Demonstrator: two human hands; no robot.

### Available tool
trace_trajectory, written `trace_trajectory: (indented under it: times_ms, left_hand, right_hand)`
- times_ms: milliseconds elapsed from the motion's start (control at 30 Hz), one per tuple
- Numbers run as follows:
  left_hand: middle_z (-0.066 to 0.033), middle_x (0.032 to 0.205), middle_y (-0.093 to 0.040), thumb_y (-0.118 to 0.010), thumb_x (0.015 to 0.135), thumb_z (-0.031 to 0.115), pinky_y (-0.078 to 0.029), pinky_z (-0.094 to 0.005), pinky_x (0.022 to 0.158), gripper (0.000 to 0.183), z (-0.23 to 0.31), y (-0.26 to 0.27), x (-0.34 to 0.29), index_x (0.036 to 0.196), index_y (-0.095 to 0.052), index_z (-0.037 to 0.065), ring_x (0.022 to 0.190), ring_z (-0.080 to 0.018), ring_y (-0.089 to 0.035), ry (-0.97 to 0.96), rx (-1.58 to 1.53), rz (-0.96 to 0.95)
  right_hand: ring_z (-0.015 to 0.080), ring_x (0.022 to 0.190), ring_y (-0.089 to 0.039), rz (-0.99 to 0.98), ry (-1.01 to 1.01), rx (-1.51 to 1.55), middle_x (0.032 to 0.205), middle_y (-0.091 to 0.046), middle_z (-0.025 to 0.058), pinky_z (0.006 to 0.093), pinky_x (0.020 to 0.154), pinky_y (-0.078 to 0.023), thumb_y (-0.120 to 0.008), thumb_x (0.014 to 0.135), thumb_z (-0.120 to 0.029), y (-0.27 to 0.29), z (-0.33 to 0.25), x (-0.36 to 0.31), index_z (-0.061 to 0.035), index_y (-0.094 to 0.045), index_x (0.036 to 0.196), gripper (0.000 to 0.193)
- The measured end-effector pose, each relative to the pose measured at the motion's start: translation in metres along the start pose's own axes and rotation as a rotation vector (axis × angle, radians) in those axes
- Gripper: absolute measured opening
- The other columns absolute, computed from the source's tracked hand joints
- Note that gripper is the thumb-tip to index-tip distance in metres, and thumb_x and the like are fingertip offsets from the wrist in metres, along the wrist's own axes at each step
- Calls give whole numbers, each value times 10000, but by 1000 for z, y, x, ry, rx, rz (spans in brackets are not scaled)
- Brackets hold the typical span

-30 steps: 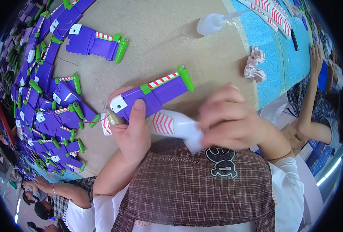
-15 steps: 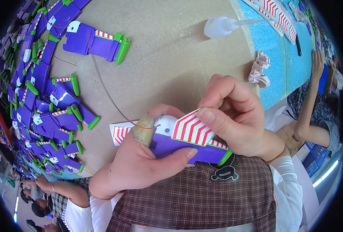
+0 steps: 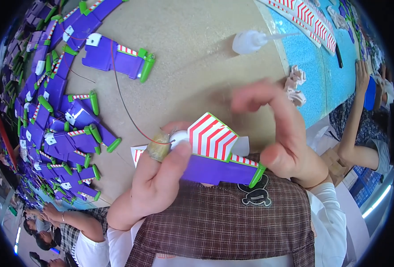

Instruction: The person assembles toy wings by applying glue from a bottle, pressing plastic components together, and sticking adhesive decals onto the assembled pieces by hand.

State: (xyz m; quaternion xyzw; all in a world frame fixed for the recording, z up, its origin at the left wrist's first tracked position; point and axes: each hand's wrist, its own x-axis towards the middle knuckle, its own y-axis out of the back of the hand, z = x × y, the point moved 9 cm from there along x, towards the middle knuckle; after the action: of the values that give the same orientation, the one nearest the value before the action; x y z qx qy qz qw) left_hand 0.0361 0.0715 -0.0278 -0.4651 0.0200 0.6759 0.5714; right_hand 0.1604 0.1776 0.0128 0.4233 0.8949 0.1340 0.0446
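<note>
My left hand (image 3: 154,189) grips a purple plastic toy wing (image 3: 210,170), its thumb pressed on the white rounded end. Yellowish tape (image 3: 158,146) wraps one of its fingers. A red-and-white striped sticker (image 3: 212,137) stands on the wing's upper side, its pointed end away from me. At the wing's right end is a green tip (image 3: 256,176). Just right of it, my right hand (image 3: 295,140) is raised with fingers and thumb apart, holding nothing; its fingertips are blurred. Behind my left hand pokes out another striped piece (image 3: 138,152), mostly hidden.
Many purple wings (image 3: 74,142) with green tips are heaped at the left; one wing (image 3: 114,60) lies apart. A thin wire (image 3: 121,100) runs toward my left hand. Far right are a white nozzle bottle (image 3: 249,42), striped sticker sheets (image 3: 310,20) and crumpled paper (image 3: 295,84). Co-workers sit either side.
My right hand has let go of the striped sticker and pulled back, its fingers spreading. My left thumb has shifted from the wing's lower edge to its white end.
</note>
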Motion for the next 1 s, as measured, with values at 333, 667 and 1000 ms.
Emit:
trace_trajectory:
  times_ms: [333,667,1000]
  left_hand:
    - [-66,1168,-486,-435,954,248,-386,-304,908,387,15,11,9,1272,-378,36,1074,-153,-471,-439,107,137]
    - [-63,875,-563,-405,946,346,-488,-269,678,471,32,20,4,1251,-384,-13,751,-147,-590,-535,241,68]
    - [-110,989,-605,-440,873,193,-439,-363,857,338,265,-44,201,1152,-530,24,949,-253,-580,-1029,1830,468]
  right_hand:
    - [195,794,-570,-30,-154,201,845,-573,57,317,696,-445,-735,723,-186,-30,2,8,-45,-594,850,236]
    - [318,916,-555,-56,-75,49,973,-586,138,369,797,-444,-465,913,-237,-35,10,23,-34,-589,998,253]
    - [278,805,-584,-291,99,51,866,-609,121,359,726,-461,-521,890,-228,-60,22,25,-28,-614,910,221]
